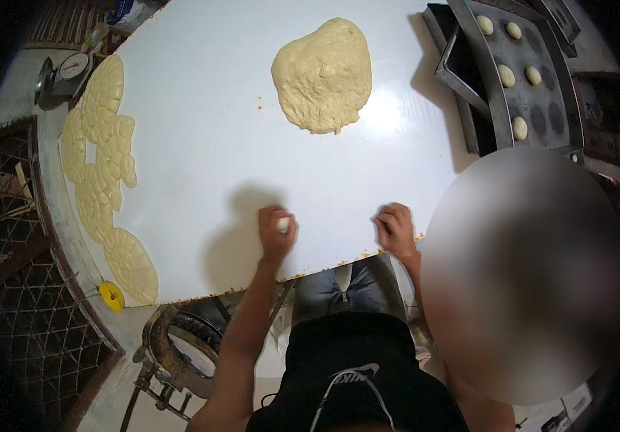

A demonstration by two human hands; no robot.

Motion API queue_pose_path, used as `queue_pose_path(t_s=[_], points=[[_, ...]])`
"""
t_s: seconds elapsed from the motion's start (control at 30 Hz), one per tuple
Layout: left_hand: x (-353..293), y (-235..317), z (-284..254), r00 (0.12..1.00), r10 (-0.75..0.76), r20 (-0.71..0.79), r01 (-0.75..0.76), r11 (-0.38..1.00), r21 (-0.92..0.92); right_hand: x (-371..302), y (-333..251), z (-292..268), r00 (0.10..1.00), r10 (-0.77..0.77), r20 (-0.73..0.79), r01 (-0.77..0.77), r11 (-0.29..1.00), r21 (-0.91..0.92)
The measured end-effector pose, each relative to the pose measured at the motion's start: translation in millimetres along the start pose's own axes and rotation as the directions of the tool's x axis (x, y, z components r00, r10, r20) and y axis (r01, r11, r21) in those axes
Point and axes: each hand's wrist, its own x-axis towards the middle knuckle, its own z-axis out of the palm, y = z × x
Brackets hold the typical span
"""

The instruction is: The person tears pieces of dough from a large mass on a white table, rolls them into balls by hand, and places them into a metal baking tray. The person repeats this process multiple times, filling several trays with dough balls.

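Near the front edge of the white table (202,144), my left hand (275,241) is closed around a small pale dough ball (282,225), part of which shows between thumb and fingers. My right hand (396,229) is above the same edge, apart from the left, with its fingers curled in; whatever it may hold is hidden. Farther back lies a large lump of dough (322,75), out of reach of both hands. Along the table's left side, flattened rounds of dough scored into many small pieces (97,198) overlap one another.
Stacked metal baking trays (493,83) stand at the far right; the top one holds several dough balls (506,75). A dial scale (72,66) is at the far left. By the left front corner is a yellow round object (111,296). A blurred oval (526,277) covers the right side.
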Motion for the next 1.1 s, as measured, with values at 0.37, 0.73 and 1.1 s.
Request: queue_pose_path(t_s=[0.37, 0.73, 1.1], points=[[16, -22, -29, 0.997, -0.066, 0.044, 0.064, 0.997, 0.035, 4, 36, -13, 0.994, 0.096, -0.057, -0.104, 0.981, -0.162], [60, 3, 13, 0.939, -0.044, -0.342, 0.16, 0.934, 0.32, 86, 45, -9, 0.973, 0.145, -0.178, -0.191, 0.94, -0.283], [53, 60, 60, 0.857, -0.228, -0.461, 0.397, 0.863, 0.312, 98, 41, -3, 0.997, 0.07, -0.037, -0.069, 0.997, 0.031]])
